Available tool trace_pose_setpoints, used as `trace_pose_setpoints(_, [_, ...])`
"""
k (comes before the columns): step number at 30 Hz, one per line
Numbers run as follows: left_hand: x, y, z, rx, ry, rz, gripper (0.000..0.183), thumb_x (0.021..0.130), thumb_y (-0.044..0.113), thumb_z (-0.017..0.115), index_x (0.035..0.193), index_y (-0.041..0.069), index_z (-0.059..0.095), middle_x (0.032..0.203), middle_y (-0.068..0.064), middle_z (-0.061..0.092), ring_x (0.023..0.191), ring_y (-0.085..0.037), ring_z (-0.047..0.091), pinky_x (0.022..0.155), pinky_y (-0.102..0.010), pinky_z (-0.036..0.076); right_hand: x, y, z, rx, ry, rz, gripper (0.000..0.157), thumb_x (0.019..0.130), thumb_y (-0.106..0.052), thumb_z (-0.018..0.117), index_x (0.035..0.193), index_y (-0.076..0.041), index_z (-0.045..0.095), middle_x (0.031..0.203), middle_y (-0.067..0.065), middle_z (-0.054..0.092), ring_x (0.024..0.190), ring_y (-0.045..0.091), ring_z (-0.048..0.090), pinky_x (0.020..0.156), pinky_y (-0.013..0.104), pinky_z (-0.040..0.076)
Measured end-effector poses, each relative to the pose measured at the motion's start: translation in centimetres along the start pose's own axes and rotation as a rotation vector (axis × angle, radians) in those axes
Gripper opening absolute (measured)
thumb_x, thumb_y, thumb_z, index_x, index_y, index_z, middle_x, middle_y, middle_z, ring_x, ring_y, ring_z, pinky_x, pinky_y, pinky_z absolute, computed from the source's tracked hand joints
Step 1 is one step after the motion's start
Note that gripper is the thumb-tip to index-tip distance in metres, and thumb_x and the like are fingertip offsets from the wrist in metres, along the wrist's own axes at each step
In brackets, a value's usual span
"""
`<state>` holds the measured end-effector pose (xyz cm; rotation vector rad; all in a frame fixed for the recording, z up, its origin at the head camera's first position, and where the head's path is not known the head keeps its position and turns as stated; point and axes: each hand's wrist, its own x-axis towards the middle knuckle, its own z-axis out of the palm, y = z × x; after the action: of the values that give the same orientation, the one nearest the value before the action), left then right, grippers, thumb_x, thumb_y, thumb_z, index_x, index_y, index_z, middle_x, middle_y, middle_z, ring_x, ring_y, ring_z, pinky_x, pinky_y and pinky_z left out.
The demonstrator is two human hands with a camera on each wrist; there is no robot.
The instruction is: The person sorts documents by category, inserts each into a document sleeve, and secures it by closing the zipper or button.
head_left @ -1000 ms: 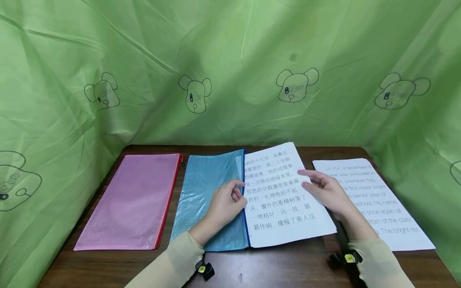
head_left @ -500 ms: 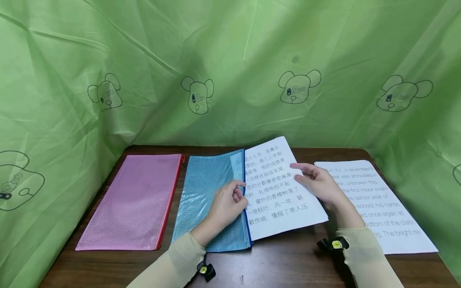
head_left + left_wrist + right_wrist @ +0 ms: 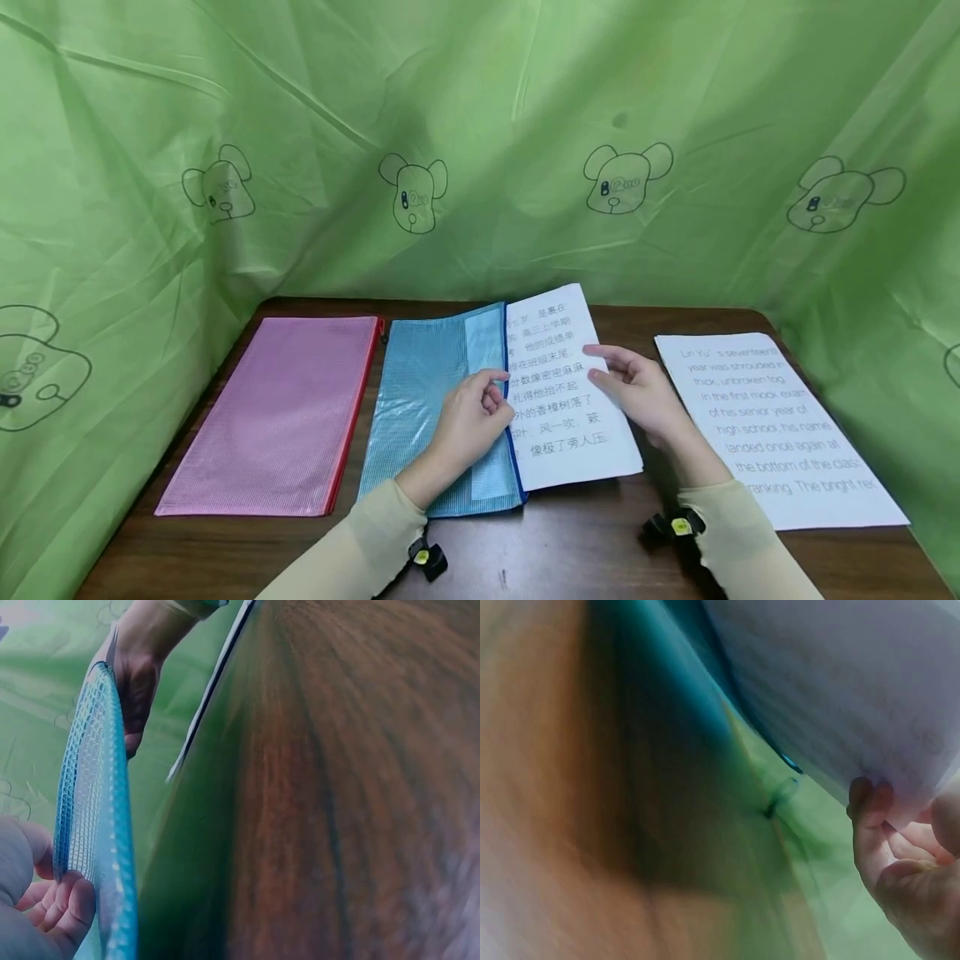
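A blue mesh zipper folder [image 3: 420, 358] lies in the middle of the table, its dark-blue edged opening facing right. My left hand [image 3: 474, 417] pinches the top layer at that opening; the left wrist view shows the mesh [image 3: 75, 772] lifted between thumb and fingers. A stack of paper with Chinese print [image 3: 558, 392] is partly inside the folder, its left part showing pale through the mesh. My right hand [image 3: 637, 392] holds the stack by its right edge, thumb on top. In the right wrist view the fingers [image 3: 870, 817] curl under the sheet [image 3: 840, 690].
A pink zipper folder [image 3: 277, 417] with a red zipper edge lies flat at the left. Sheets with English print [image 3: 772, 425] lie at the right. The dark wooden table [image 3: 570, 550] backs onto a green curtain [image 3: 480, 100].
My right hand has moved left, sliding the printed stack further into the blue folder. More white shows through the mesh. The left hand stays at the opening.
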<state>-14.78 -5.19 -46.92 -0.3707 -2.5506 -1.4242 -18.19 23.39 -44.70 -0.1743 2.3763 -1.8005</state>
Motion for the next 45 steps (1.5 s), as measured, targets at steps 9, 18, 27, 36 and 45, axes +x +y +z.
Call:
trace_pose_setpoints(9, [0.1, 0.2, -0.1, 0.009, 0.010, 0.015, 0.042, 0.085, -0.001, 0.071, 0.125, 0.007, 0.077, 0.088, 0.004, 0.066, 0.074, -0.006, 0.059, 0.066, -0.022, 0.052, -0.6, -0.3, 4.4, -0.013, 0.112, -0.005, 0.038, 0.107, -0.012, 0.070, 0.144, -0.007, 0.069, 0.123, 0.021, 0.076, 0.089, 0.025, 0.077, 0.069, 0.033, 0.064])
trace_pose_setpoints(18, [0.1, 0.0, -0.2, -0.008, 0.004, 0.047, 0.041, 0.085, -0.001, 0.071, 0.125, 0.004, 0.076, 0.089, 0.001, 0.068, 0.075, -0.006, 0.060, 0.067, -0.022, 0.054, -1.0, 0.1, 7.8, -0.017, 0.159, -0.047, 0.034, 0.105, -0.012, 0.073, 0.139, -0.009, 0.074, 0.105, 0.017, 0.078, 0.078, 0.019, 0.072, 0.062, 0.026, 0.059])
trace_pose_setpoints(27, [0.0, 0.3, -0.4, -0.019, -0.004, 0.022, 0.042, 0.086, -0.003, 0.073, 0.127, 0.005, 0.076, 0.089, 0.001, 0.067, 0.077, -0.008, 0.061, 0.068, -0.022, 0.055, -0.8, -0.2, 6.3, 0.017, 0.104, -0.038, 0.035, 0.105, -0.014, 0.073, 0.138, 0.000, 0.071, 0.118, 0.021, 0.075, 0.087, 0.017, 0.074, 0.073, 0.029, 0.062])
trace_pose_setpoints(36, [0.0, 0.4, -0.4, -0.011, -0.020, 0.024, 0.042, 0.086, -0.001, 0.073, 0.127, 0.005, 0.077, 0.089, 0.002, 0.067, 0.076, -0.008, 0.061, 0.068, -0.022, 0.054, -0.7, -0.6, 5.6, 0.042, 0.035, -0.002, 0.031, 0.103, -0.008, 0.075, 0.132, 0.005, 0.072, 0.118, 0.022, 0.076, 0.090, 0.019, 0.076, 0.076, 0.031, 0.065])
trace_pose_setpoints(45, [0.0, 0.2, -0.2, -0.031, -0.050, 0.039, 0.042, 0.088, -0.001, 0.072, 0.129, 0.006, 0.077, 0.091, 0.003, 0.067, 0.078, -0.008, 0.062, 0.070, -0.023, 0.056, 0.0, -0.5, 7.6, 0.047, 0.011, -0.026, 0.028, 0.103, -0.006, 0.074, 0.129, 0.004, 0.074, 0.113, 0.020, 0.077, 0.085, 0.017, 0.074, 0.074, 0.030, 0.064])
